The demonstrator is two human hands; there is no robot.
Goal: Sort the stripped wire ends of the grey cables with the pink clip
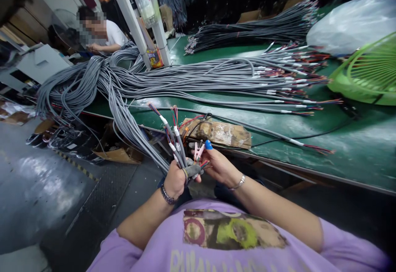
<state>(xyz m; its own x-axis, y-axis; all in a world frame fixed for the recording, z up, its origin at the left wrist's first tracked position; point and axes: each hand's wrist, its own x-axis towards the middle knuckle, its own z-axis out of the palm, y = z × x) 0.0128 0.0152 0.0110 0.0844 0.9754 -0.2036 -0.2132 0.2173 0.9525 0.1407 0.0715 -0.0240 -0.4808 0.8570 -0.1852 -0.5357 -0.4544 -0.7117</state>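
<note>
The left hand (175,180) grips a sheaf of grey cables (181,150), likely springy, best held by the sheath as the coloured wire ends (175,115) look soft, beside the right hand (218,166), whose grip I cannot tell, before the worktop's (355,160) front edge, with bare surface rightward.

1. Grey cables (173,81): smooth, plastic-looking sheaths, softly shiny.
2. Counter (355,156): smooth, glossy.
3. Block (229,133): rough, wood-looking, with shiny patches.
4. Bag (355,22): thin, glossy plastic.
5. Fan guard (342,76): smooth plastic.
</note>
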